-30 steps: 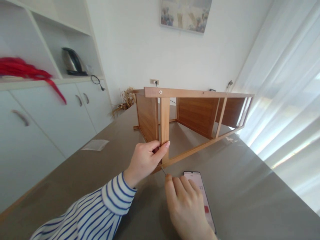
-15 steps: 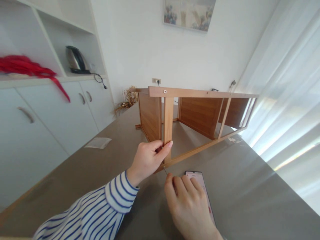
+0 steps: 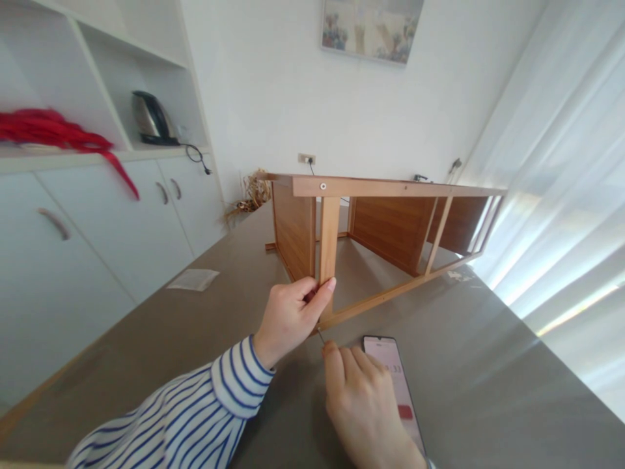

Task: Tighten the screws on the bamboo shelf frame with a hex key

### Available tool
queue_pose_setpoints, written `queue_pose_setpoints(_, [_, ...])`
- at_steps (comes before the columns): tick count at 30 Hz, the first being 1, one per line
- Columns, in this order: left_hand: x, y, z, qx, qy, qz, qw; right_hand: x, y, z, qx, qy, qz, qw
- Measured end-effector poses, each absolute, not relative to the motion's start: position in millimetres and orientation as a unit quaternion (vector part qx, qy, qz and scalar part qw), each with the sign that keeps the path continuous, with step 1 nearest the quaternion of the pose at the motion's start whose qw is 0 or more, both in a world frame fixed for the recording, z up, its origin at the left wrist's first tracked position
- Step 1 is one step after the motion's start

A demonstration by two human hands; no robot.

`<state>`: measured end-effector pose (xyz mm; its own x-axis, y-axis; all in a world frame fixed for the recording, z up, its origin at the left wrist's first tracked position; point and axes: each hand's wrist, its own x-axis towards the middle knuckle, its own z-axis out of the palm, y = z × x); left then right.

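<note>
Two hands: the left hand (image 3: 290, 316) pinches an upright slat (image 3: 329, 234) of a brown wooden frame (image 3: 390, 189), the right hand (image 3: 364, 404) clasps a thin metal tool (image 3: 320, 335).

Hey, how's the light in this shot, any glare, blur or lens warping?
Head view: daylight through the curtain is blown out and leaves a sheen on the grey table; the wide lens bows the white cabinets; the left hand gripping the wooden frame and the right hand pinching a thin metal tool are sharp.
</note>
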<state>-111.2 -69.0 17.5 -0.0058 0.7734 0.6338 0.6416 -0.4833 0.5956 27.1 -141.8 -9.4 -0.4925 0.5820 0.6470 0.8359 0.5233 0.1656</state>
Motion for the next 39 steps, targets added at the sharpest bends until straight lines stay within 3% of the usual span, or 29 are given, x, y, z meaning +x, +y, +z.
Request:
queue_pose_setpoints(19, [-114, -68, 14, 0.701, 0.507, 0.497, 0.063, 25, -142, -10, -0.412, -0.832, -0.243, 0.281])
queue_pose_setpoints(24, [-116, -66, 14, 0.701, 0.513, 0.492, 0.057, 29, -145, 0, -0.384, -0.826, -0.248, 0.330])
queue_pose_setpoints(28, [-119, -68, 13, 0.708, 0.511, 0.484, 0.052, 70, -143, 2, -0.409, -0.812, -0.185, 0.372])
queue_pose_setpoints(33, [-127, -69, 10, 0.715, 0.529, 0.453, 0.062, 168, -136, -32, -0.582, -0.745, -0.128, 0.301])
queue_pose_setpoints(39, [-139, -72, 12, 0.695, 0.556, 0.451, 0.066, 239, -130, -73, -0.660, -0.715, -0.117, 0.199])
